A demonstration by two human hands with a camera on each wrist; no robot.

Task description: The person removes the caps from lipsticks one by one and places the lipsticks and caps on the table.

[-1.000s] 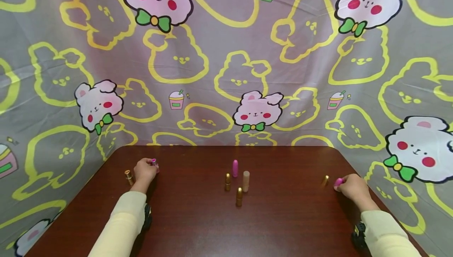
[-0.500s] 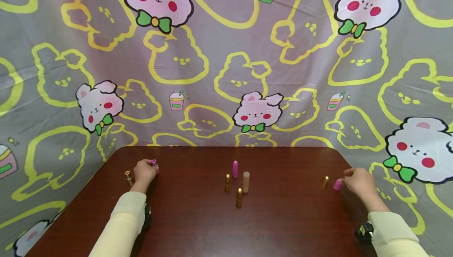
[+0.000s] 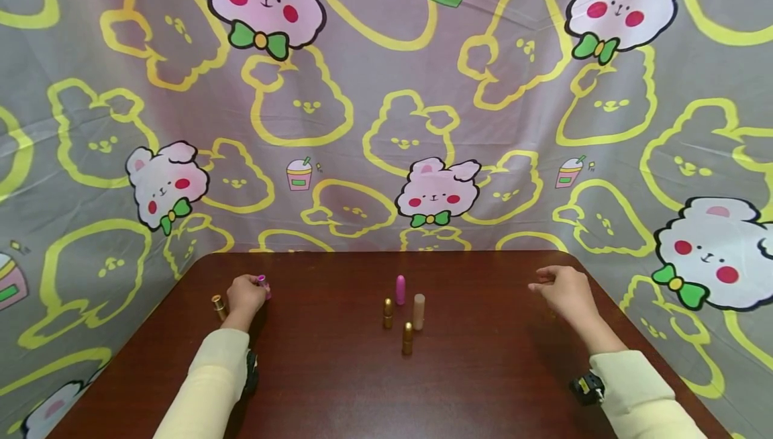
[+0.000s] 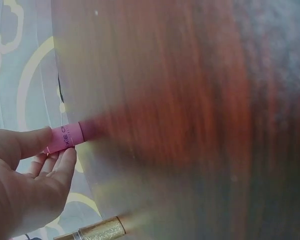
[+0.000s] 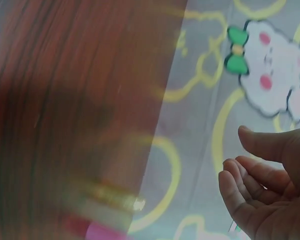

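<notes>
My left hand (image 3: 244,296) pinches a pink lipstick tube (image 3: 264,284) at the table's left side. In the left wrist view, thumb and fingertips hold this lettered pink tube (image 4: 65,137) upright on the wood. Close by stands a gold lipstick tube (image 3: 219,307), which looks glittery in that wrist view. My right hand (image 3: 570,295) hovers over the right side with nothing in it, fingers loosely bent and thumb apart. Beneath it, blurred in the right wrist view, are a gold cap (image 5: 112,196) and a pink cap (image 5: 102,231); the hand mostly hides both from the head view.
Mid-table stand a pink lipstick (image 3: 400,290), a gold one (image 3: 388,313), a beige one (image 3: 419,311) and a nearer gold one (image 3: 407,338). The brown table (image 3: 338,385) meets a patterned cloth (image 3: 356,157) at the back and sides.
My right hand has let go of the pink cap at the right, then risen and moved left above the gold cap. My left hand stays on its pink tube.
</notes>
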